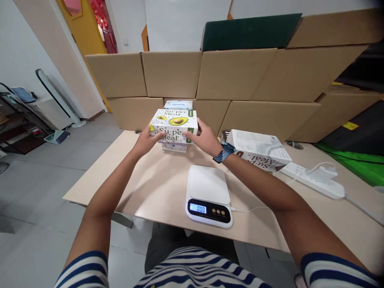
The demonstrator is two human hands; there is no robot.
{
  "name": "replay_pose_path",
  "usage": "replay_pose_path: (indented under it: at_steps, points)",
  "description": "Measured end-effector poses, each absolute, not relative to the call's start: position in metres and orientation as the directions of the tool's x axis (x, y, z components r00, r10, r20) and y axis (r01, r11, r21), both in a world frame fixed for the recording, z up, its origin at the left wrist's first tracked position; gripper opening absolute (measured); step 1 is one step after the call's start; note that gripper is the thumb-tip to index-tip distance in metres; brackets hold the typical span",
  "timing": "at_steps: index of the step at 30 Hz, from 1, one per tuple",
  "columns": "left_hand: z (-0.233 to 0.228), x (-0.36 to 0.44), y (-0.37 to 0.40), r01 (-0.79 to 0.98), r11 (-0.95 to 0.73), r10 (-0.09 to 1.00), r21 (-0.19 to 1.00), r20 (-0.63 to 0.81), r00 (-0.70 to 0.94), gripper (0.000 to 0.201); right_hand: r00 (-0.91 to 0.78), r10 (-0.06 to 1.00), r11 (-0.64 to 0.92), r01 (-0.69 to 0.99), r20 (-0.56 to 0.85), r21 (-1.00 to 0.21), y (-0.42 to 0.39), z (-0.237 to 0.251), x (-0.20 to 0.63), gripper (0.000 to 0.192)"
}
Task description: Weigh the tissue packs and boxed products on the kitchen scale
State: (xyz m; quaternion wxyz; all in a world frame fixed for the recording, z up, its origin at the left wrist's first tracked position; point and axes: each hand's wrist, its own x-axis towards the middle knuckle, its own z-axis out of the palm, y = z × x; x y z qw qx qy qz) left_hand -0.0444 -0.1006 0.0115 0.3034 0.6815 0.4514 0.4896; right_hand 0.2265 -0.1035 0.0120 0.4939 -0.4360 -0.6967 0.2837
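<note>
Between my two hands is a white Su-per Meal box (175, 126) printed with avocados. My left hand (146, 141) is closed around its left end, thumb across the front. On the right end, my right hand (206, 139) grips it the same way. Under and behind it show parts of a pale patterned box (174, 148) and a light blue box (179, 105); whether the held box touches them I cannot tell. Nearer to me lies a white digital scale (209, 184), its lit display reading 0.00 and its platform bare.
Another Su-per Meal box (255, 146) lies right of my right wrist. Beyond it are a white power strip (313, 182) with a plugged-in charger and cables. Stacked cardboard boxes (171, 74) wall off the back of the wooden table (144, 196).
</note>
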Motion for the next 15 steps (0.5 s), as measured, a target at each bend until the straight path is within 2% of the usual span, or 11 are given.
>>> replay_pose_path:
  at_steps: [5,9,11,15]
  points:
    - [0.007,-0.041,-0.071,0.31,-0.44,0.898,0.843,0.419,0.134,0.083,-0.119,0.882,0.468,0.327,0.455,-0.821,-0.078,0.006,0.23,0.081]
    - [-0.003,-0.039,-0.05,0.314,-0.471,0.879,0.824,0.466,0.098,0.088,-0.074,0.911,0.405,0.351,0.406,-0.844,-0.062,0.003,0.231,0.117]
    - [-0.009,-0.038,-0.043,0.345,-0.484,0.866,0.804,0.496,0.059,0.086,-0.06,0.922,0.377,0.371,0.383,-0.849,-0.055,0.001,0.23,0.129]
    - [-0.017,-0.037,-0.035,0.407,-0.484,0.851,0.774,0.525,0.014,0.079,-0.067,0.925,0.369,0.402,0.375,-0.838,-0.045,0.001,0.229,0.133]
